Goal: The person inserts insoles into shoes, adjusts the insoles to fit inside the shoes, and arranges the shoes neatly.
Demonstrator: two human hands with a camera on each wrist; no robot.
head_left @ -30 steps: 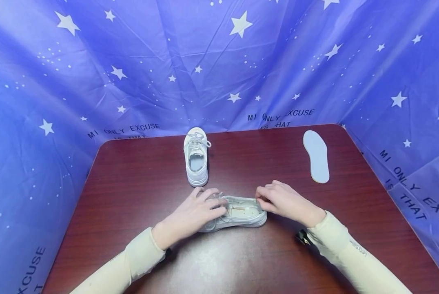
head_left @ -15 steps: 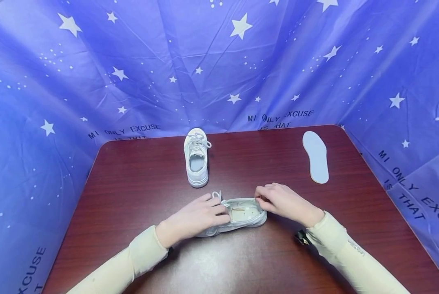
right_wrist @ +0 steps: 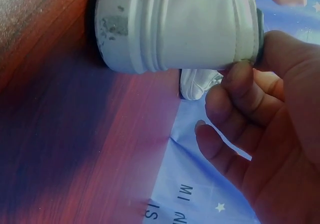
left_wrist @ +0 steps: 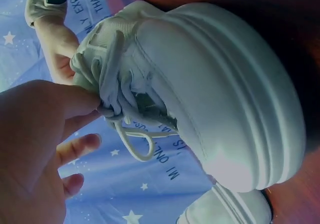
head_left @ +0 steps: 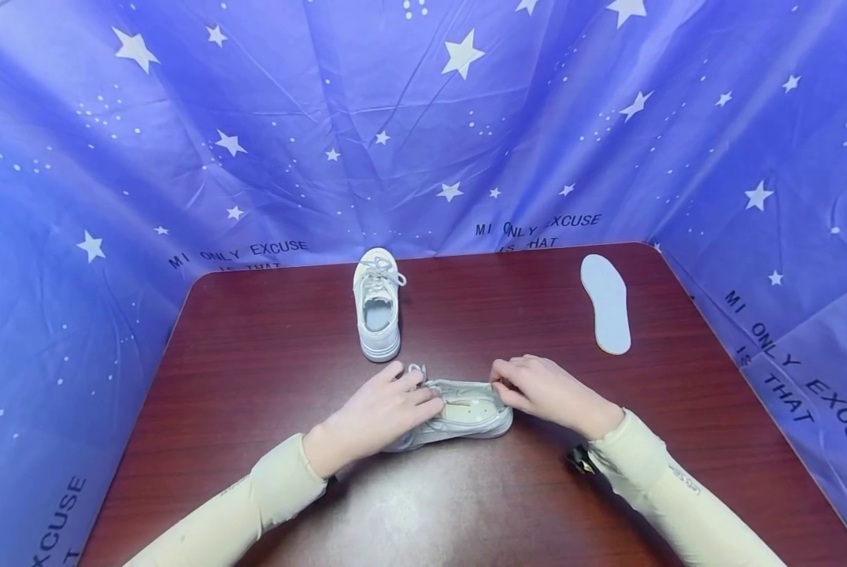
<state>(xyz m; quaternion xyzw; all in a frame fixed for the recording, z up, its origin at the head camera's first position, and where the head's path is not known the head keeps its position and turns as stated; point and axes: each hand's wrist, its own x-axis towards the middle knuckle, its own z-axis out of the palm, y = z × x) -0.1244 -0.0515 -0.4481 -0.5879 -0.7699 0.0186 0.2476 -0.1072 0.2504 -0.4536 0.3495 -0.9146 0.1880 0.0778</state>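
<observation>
A white lace-up sneaker [head_left: 469, 429] lies sideways on the table in front of me, toe to the left and its opening facing up. Inside, a pale bare footbed with small dots shows in the head view. My left hand [head_left: 377, 413] covers the front of it, thumb and forefinger pinching at the laces [left_wrist: 111, 79] by the tongue; the other fingers stay loose. At the back end, my right hand [head_left: 554, 394] pinches the heel collar [right_wrist: 245, 39] between thumb and forefinger. Grey scuffs mark the heel's sole [right_wrist: 115, 25].
Another white sneaker [head_left: 379, 342], laces tied and a grey insole inside, stands behind the left hand, toe away from me. A light insole [head_left: 608, 307] lies at the back right of the reddish-brown table [head_left: 268, 331]. A blue star-printed curtain [head_left: 310, 102] surrounds the table.
My left hand's fingers, spread over the laces a second ago, have drawn together at the tongue, and a lace loop now shows beyond them. The right hand keeps its hold on the heel.
</observation>
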